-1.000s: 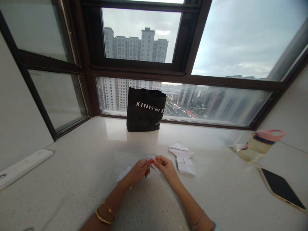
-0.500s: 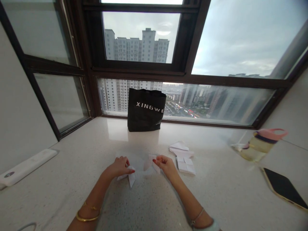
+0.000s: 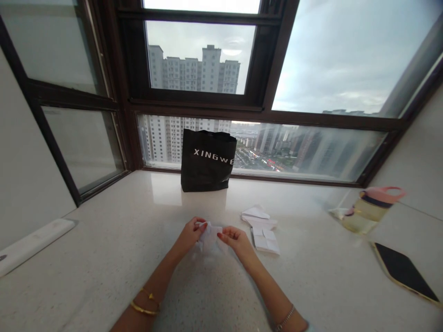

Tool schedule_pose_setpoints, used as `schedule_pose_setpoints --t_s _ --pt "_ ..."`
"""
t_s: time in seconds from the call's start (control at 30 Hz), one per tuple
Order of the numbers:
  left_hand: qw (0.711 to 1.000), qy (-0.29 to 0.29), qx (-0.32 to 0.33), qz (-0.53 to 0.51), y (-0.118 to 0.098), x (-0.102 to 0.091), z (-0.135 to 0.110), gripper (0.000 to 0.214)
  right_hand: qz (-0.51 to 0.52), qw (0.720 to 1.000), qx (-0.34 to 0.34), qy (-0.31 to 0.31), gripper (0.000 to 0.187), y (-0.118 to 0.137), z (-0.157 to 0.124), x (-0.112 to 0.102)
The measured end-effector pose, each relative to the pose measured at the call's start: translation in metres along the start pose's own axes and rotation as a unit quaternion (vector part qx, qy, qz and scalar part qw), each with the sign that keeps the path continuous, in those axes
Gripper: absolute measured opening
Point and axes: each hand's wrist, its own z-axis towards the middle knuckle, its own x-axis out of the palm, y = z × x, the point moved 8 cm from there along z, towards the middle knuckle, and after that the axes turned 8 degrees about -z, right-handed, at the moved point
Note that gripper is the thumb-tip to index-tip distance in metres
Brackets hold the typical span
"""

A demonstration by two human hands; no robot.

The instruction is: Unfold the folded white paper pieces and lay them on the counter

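Observation:
My left hand (image 3: 191, 235) is closed in a pinch on a piece of folded white paper (image 3: 205, 234), just above the counter. Close beside it, my right hand (image 3: 238, 240) pinches the edge of another folded white paper piece (image 3: 215, 231) between thumb and fingers. The two pieces meet or overlap between my hands; blur hides whether they are joined. To the right of my right hand lie more folded white papers (image 3: 266, 240), partly on top of each other.
On the speckled counter (image 3: 121, 258) a black bag (image 3: 207, 170) stands by the window. A bottle with a pink lid (image 3: 367, 212) and a phone (image 3: 404, 272) are at the right. A long white device (image 3: 38, 244) lies at the left.
My left hand has moved right and slightly up with its folded paper, up to the piece in my right hand. My right hand has barely moved. The view has shifted slightly.

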Motion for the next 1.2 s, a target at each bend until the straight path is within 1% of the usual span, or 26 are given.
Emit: schedule_pose_setpoints --t_s 0.13,0.2,0.27,0.37,0.5,0.57,0.67,0.8,0.9,1.03,1.13,1.2 --pt "0.996 0.013 -0.014 -0.092 0.006 0.006 -0.011 0.044 -0.142 0.989 -0.011 -0.023 0.026 -0.011 0.002 -0.002" --pt "0.988 0.025 -0.031 -0.151 0.006 0.01 -0.016 0.046 -0.178 0.983 -0.02 -0.033 0.023 -0.012 0.003 -0.004" --pt "0.978 0.047 -0.046 -0.196 0.006 0.016 -0.019 0.047 -0.182 0.982 -0.022 -0.037 0.022 -0.012 0.003 -0.006" --pt "0.973 0.071 -0.056 -0.212 0.007 0.021 -0.018 0.047 -0.166 0.986 -0.012 -0.033 0.024 -0.013 0.003 -0.006" --pt "0.978 0.049 -0.05 -0.195 0.013 0.016 -0.014 0.045 -0.134 0.991 -0.01 -0.015 0.03 -0.01 0.002 -0.002" --pt "0.981 0.038 -0.052 -0.184 0.015 0.014 -0.014 0.044 -0.115 0.993 -0.017 -0.018 0.033 -0.006 0.001 -0.002" --pt "0.979 0.049 -0.066 -0.189 0.016 0.016 -0.015 0.041 -0.079 0.995 -0.033 -0.051 0.034 0.002 0.001 -0.009" --pt "0.967 0.063 -0.079 -0.234 0.014 0.021 -0.017 0.037 -0.029 0.993 -0.035 -0.107 0.033 0.01 0.0 -0.027" --pt "0.961 0.055 -0.085 -0.257 0.015 0.02 -0.018 0.034 0.02 0.992 -0.029 -0.122 0.033 0.013 -0.002 -0.034" --pt "0.956 0.053 -0.093 -0.274 0.013 0.02 -0.02 0.033 0.074 0.992 -0.02 -0.099 0.032 0.014 -0.003 -0.029" --pt "0.953 0.054 -0.091 -0.284 0.009 0.021 -0.022 0.033 0.084 0.994 -0.009 -0.07 0.029 0.013 -0.003 -0.021" --pt "0.953 0.053 -0.088 -0.285 0.007 0.021 -0.022 0.035 0.09 0.993 -0.007 -0.072 0.027 0.014 -0.004 -0.021"
